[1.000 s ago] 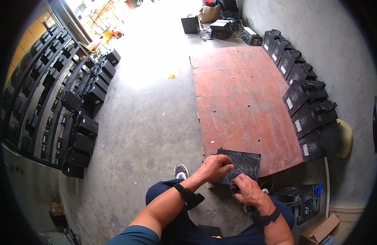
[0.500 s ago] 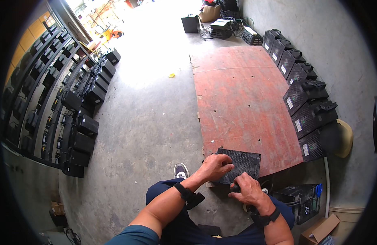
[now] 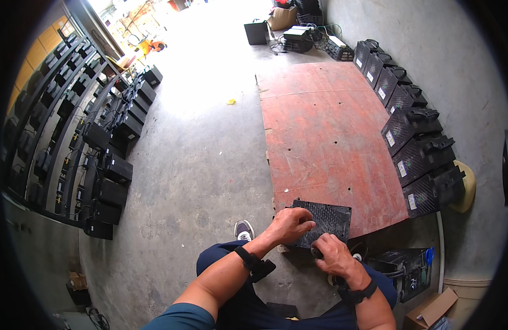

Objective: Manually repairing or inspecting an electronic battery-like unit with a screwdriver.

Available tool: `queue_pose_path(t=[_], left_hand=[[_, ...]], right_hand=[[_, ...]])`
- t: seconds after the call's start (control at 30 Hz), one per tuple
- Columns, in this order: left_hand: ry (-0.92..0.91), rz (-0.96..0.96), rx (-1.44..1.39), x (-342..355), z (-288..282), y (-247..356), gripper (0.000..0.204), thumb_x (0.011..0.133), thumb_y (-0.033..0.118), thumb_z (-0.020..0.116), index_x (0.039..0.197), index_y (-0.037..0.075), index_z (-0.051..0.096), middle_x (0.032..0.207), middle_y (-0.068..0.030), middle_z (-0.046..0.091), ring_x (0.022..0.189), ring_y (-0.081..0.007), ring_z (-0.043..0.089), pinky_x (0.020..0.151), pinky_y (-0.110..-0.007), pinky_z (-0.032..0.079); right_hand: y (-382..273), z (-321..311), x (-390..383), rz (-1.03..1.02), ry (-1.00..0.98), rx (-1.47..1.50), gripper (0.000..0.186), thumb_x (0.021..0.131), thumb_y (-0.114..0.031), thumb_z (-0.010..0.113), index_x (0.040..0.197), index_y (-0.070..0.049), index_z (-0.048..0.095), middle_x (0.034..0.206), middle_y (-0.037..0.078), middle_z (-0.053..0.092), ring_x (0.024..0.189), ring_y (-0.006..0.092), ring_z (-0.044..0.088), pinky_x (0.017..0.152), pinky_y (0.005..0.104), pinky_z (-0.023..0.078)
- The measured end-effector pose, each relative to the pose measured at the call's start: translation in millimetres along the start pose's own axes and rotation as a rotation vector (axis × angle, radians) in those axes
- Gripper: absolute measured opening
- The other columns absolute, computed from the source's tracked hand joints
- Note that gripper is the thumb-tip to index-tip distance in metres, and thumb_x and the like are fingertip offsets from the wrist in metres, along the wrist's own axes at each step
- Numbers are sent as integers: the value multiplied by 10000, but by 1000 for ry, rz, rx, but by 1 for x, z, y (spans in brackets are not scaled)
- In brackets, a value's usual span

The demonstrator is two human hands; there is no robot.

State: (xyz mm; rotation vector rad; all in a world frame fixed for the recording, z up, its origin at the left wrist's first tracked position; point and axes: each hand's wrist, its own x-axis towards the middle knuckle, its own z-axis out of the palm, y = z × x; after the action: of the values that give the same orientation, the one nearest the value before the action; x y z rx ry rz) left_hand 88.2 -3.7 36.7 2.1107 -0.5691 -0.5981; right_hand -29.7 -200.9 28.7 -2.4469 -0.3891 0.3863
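A black rectangular case (image 3: pixel 330 217) with a textured top face lies at the near end of the red board, in front of my knees. Over its left part is my left hand (image 3: pixel 290 224), fingers curled and thumb drawn in; whatever they may pinch is hidden. My right hand (image 3: pixel 335 256) is closed round a dark, round-ended handle (image 3: pixel 317 253) at the case's near right edge. The tool's other end cannot be made out. Dark straps with small black blocks sit on both my wrists.
The worn red board (image 3: pixel 331 137) stretches away ahead. Several black cases with handles (image 3: pixel 419 154) line its right side. A rack (image 3: pixel 50 137) with black units stands left. At lower right are a black case with tools (image 3: pixel 408 269) and a cardboard box (image 3: pixel 433 311).
My right hand has shifted and turned slightly on the dark handle, its fingers drawn closer together. The left hand and the case look the same.
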Motion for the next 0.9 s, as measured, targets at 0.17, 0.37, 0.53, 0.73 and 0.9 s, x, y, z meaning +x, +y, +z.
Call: queue_pose_path(t=[0.17,0.37,0.53,0.73,0.9], left_hand=[[12,2,-5,-2,-1,-1,317,906,277,745,1079,11,730,995,-169,760,943,-294,745,814,-381,576],[11,0,0,-2,-1,-1,309,904,274,747,1073,16,731,980,-166,760,930,-289,745,805,-379,575],[20,6,-15,-1,1,-3,310,904,275,748,1072,14,731,981,-168,759,932,-285,745,808,-379,575],[21,1,-7,-1,0,-3,311,904,274,749,1076,15,733,985,-172,758,937,-290,745,814,-378,576],[30,17,-7,-1,2,-5,303,902,266,751,1071,15,732,985,-175,756,935,-292,744,813,-378,576]], right_hand=[[-7,-5,0,-69,48,63,425,753,-224,843,1084,-56,634,1076,161,596,1065,367,609,932,460,514],[-8,-7,0,113,-39,62,408,731,-134,801,1098,-63,639,1071,146,604,1064,361,609,920,451,516],[1,3,2,-121,110,-4,485,732,-234,861,1111,-51,620,1055,155,605,1031,364,619,895,453,523],[-13,-9,-1,118,6,77,447,713,-110,787,1117,-37,609,1080,164,608,1038,379,613,910,465,520],[7,7,1,-119,76,29,513,718,-221,861,1120,-33,603,1076,177,605,1045,384,619,913,469,519]])
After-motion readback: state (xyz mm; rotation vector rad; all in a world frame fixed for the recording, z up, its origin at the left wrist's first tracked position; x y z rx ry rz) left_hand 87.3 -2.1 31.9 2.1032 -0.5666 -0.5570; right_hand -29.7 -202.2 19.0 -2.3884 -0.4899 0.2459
